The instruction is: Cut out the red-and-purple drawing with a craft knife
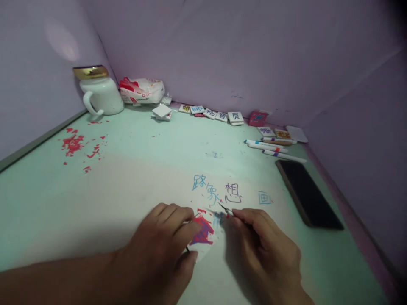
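Observation:
My left hand (168,241) is closed over a small white card (203,231), pinning it to the table; thumb and fingers grip its left edge. Red and purple colouring covers the card's middle, with ragged red bits at its top. A thin dark sliver shows between thumb and fingers, too small to name. In a pen-like grip, my right hand (263,245) holds a craft knife (226,209), its pointed blade aimed up and left, just right of the card. Blue and purple characters (233,192) are written on the tabletop beyond the hands.
Red scraps (73,144) lie at the left. Along the back wall stand a white mug (103,96) with a gold lid, a tissue pack (141,90) and several character cards (235,117). Markers (267,147) and a phone (308,192) lie at the right.

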A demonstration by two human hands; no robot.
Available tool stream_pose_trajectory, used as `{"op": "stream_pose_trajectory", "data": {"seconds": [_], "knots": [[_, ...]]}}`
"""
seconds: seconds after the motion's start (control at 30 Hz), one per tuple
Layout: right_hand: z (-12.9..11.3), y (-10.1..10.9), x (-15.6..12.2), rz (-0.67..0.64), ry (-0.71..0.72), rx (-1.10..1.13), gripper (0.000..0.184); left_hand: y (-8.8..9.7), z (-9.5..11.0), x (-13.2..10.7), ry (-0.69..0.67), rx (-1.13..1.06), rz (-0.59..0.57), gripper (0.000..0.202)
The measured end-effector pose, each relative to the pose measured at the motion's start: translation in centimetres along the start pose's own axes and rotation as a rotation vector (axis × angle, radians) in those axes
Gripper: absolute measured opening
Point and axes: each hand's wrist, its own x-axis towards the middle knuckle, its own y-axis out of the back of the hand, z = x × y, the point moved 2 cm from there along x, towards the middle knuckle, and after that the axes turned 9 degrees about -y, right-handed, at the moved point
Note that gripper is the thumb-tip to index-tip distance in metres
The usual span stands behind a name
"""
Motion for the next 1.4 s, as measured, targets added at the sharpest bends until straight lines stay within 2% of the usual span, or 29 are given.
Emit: {"op": "stream_pose_trajectory", "data": {"seconds": [0.1,0.2,0.37,0.7,1.03,1.4], "knots": [[-0.2,0.0,-0.1,-0.014,0.002,-0.076,0.011,-0.3,-0.2,-0.2,0.019,-0.009,-0.023,0.026],[-0.6,0.0,-0.2,-0.015,0.067,-0.147,0.015,-0.5,-0.3,-0.2,0.067,0.031,-0.088,0.03],[-1.0,0.0,-0.5,-0.015,0.109,-0.152,0.017,-0.6,-0.1,-0.3,0.093,0.075,-0.156,0.029],[-1.0,0.0,-0.5,-0.034,0.104,-0.106,0.014,-0.7,-0.1,-0.4,0.109,0.03,-0.159,0.029],[-1.1,-0.3,-1.5,0.045,0.127,-0.226,0.016,-0.7,-0.1,-0.2,0.098,-0.001,-0.116,0.029],[-1.0,-0.4,-1.4,0.022,0.122,-0.204,0.016,-0.7,-0.2,-0.3,0.084,-0.012,-0.122,0.032]]}}
